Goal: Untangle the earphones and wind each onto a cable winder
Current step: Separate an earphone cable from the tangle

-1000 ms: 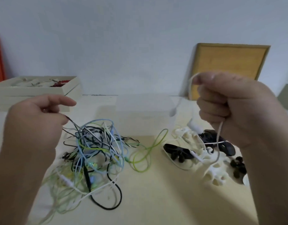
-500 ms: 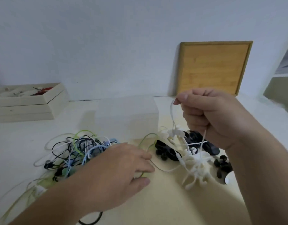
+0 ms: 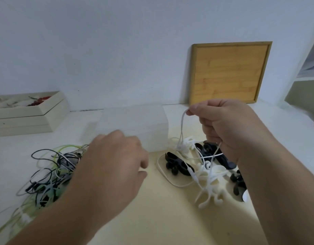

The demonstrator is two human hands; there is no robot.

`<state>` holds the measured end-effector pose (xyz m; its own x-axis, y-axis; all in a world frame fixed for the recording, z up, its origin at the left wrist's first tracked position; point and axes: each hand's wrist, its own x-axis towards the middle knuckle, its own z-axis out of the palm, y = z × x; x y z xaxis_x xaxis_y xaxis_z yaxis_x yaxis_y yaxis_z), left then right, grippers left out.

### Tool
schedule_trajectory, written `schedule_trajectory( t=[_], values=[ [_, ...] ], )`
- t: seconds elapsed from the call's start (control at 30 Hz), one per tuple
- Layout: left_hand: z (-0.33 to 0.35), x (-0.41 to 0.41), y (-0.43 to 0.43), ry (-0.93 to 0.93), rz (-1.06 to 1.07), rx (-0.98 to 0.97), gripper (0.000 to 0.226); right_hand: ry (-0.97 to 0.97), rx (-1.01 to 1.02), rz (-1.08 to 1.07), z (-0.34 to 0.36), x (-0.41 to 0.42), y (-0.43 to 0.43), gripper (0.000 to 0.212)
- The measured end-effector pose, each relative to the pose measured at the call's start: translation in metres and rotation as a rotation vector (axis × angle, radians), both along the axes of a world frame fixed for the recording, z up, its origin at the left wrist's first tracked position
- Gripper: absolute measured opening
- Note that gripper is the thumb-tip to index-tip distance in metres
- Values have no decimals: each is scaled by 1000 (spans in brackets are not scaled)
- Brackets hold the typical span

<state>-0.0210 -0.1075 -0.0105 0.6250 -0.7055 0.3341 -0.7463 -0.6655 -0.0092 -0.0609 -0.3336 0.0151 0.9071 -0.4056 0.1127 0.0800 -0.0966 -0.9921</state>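
Frosted plastic box (image 3: 135, 126); wooden board (image 3: 229, 72), matt.

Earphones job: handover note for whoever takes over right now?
Right hand: raised, gripping the white earphone cable, which hangs down onto the cable winders.
Left hand: blurred, over the right side of the tangled earphones; grip unclear.
Winders, white and black, lie in a loose heap right of the tangle, in front of the translucent box.
Done: white cable apparently drawn away from the tangle.
Left: wind it on a winder; the remaining earphones are tangled, none visibly wound.
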Motion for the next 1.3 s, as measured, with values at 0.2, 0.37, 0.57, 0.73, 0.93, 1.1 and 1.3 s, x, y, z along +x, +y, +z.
schedule_trajectory(
  t=[0.2,0.37,0.57,0.73,0.93,1.1,1.3],
  values=[
    [-24,-1,-57,275,-110,-112,23,-106,128,-31,-1,4,0,19],
    [-43,1,-67,180,-53,-88,29,-115,104,12,-5,6,4,21],
    [-10,1,-35,203,-32,-94,51,-194,191,-12,-1,4,5,19],
    [11,10,-1,423,-53,-249,54,-322,241,-91,3,2,10,17],
    [-2,18,24,458,20,-169,74,-363,257,-116,5,-1,10,20],
    [-7,17,20,425,41,-582,35,-302,192,-51,4,0,14,21],
    [-2,23,21,1029,-71,-1190,36,-273,62,158,5,-5,16,19]
  ],
)
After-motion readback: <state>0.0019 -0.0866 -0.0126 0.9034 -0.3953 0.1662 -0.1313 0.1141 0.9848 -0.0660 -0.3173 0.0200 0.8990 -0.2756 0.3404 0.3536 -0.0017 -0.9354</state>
